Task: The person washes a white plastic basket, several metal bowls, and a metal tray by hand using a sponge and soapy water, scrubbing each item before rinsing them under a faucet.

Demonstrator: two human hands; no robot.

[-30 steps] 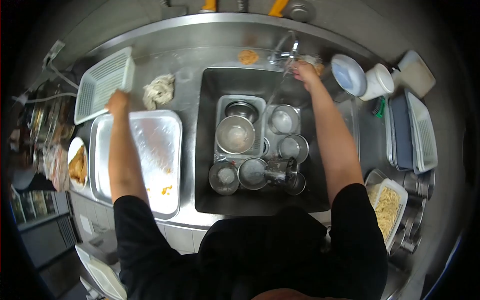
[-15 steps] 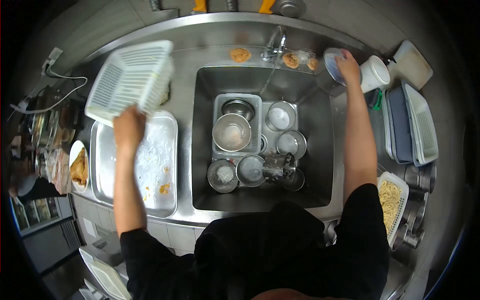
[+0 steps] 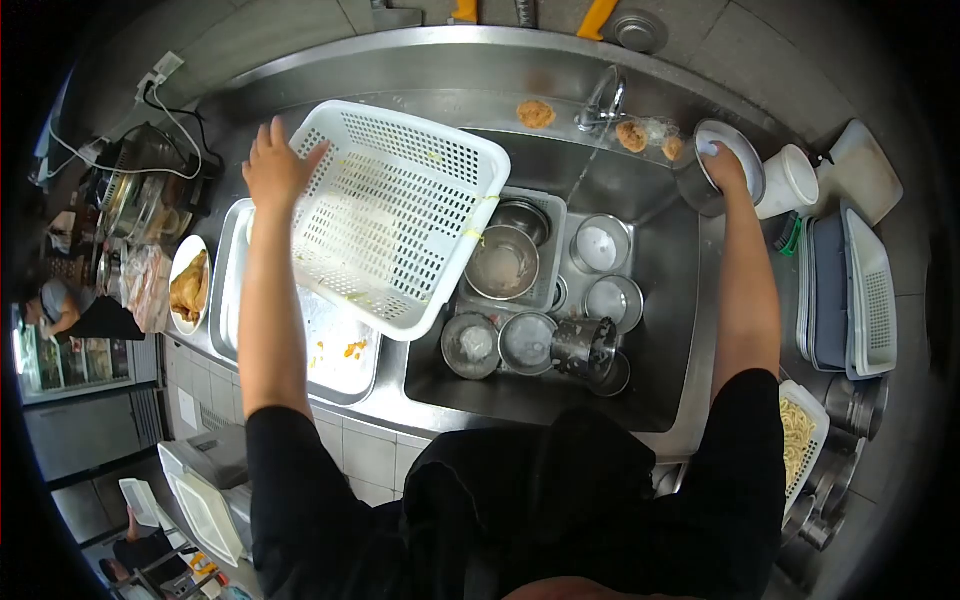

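Observation:
My left hand (image 3: 277,165) has its fingers spread beside the left rim of a white perforated basket (image 3: 385,205). That basket lies over the metal tray (image 3: 335,345) and the left edge of the sink, with yellowish shreds stuck to it. My right hand (image 3: 722,168) reaches into a round metal pot (image 3: 703,195) behind the sink's right corner; its fingertips are hidden inside a pale round opening. In the sink (image 3: 650,385) are several metal bowls and cups, among them a large bowl (image 3: 502,262) in a small basket.
Thin water runs from the faucet (image 3: 603,105). A white bucket (image 3: 788,182) stands right of the pot. Stacked trays (image 3: 830,290) and a noodle basket (image 3: 800,435) are at the right. A plate of chicken (image 3: 189,285) sits left. People are in the left background.
The white basket has moved right and down, from above the tray to over the sink's left edge. My left hand has let go of it and spread its fingers. The view has shifted.

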